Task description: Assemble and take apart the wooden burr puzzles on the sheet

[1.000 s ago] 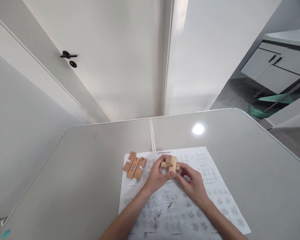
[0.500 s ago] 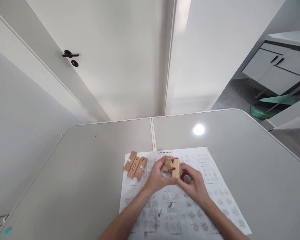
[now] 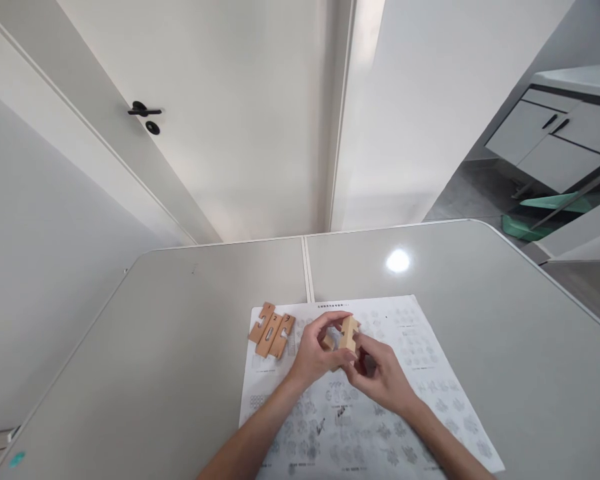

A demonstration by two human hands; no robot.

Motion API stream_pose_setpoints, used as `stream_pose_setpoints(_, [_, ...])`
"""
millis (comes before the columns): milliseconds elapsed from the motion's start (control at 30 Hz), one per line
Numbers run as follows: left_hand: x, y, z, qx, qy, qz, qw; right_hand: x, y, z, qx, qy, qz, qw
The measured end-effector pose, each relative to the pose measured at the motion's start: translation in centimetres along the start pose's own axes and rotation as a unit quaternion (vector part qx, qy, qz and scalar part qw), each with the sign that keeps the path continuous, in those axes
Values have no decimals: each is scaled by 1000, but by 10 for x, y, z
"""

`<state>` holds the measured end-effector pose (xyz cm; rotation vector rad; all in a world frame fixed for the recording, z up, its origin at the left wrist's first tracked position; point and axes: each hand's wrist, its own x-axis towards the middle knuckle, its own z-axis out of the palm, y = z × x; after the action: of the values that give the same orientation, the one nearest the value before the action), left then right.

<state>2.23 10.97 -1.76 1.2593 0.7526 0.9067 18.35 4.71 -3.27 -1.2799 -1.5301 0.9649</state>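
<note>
My left hand [image 3: 314, 352] curls round a light notched wooden puzzle block [image 3: 349, 332], thumb below and fingers above. The block stands tilted, its notches facing right. More pale wood [image 3: 328, 343] shows inside the curve of this hand; I cannot tell whether it is joined to the block. My right hand [image 3: 384, 379] is closed against the block's lower right side, fingertips touching it and partly hidden. To the left lie flat brown wooden puzzle pieces marked 1, 2 and 3, with the middle piece [image 3: 269, 335] slotted.
Under the hands lies a large white sheet [image 3: 430, 393] printed with small diagrams. It rests on a grey table [image 3: 170, 360] with a pale seam [image 3: 307, 270]. A door with a black handle [image 3: 145, 111] stands beyond, and a white cabinet [image 3: 555, 137] is at the right.
The block in my hands has turned, now showing its notched side and a narrower face. My right hand has shifted slightly left and down. The flat numbered pieces have stayed put.
</note>
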Motion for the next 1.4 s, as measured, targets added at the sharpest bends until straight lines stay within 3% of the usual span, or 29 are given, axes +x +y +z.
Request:
stream_pose_setpoints(133, [2,2,3,-38,74,-9,997,4,5,-11,55,-16,34,998])
stream_pose_setpoints(233, [4,0,4,-24,126,-6,992,8,15,-24,122,18,67,990])
stream_pose_setpoints(333, [3,-3,6,44,149,-6,988,11,24,-32,225,69,120,964])
stream_pose_setpoints(467, [0,-3,10,161,128,-2,979,14,26,-34,325,118,142,928])
stream_pose_setpoints(667, [-8,3,11,304,84,57,947,14,32,-30,308,98,140,936])
stream_pose_setpoints(867, [-26,18,-26,500,20,120,857,14,37,-28,272,88,131,949])
stream_pose_setpoints(1067, [-41,23,-65,581,17,103,807,14,32,-29,229,72,121,963])
stream_pose_setpoints(1233, [-49,26,-77,600,17,97,794,13,26,-28,188,56,117,974])
stream_pose_setpoints(1400, [-53,32,-62,558,-5,103,823,10,13,-25,168,23,84,982])
